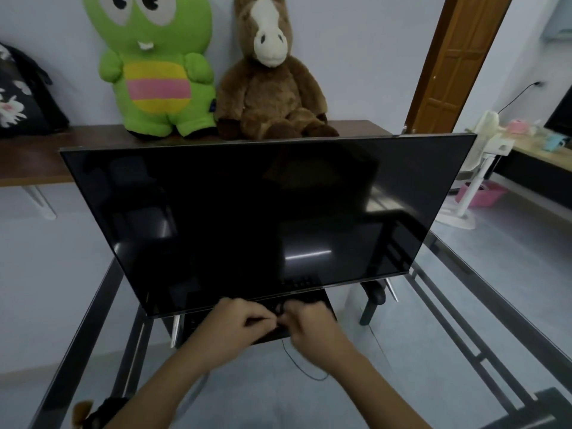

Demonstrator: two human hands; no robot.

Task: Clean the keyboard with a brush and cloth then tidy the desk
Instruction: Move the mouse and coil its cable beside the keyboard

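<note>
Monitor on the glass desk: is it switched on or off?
Off, or at least dark: the monitor is black all over, showing only faint reflections of the room.

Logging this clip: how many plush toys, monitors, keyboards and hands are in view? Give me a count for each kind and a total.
Plush toys: 2 (green plush toy, brown horse plush toy)
Monitors: 1 (monitor)
Keyboards: 1 (keyboard, mostly hidden by the hands and screen)
Hands: 2 (left hand, right hand)
Total: 6
</note>
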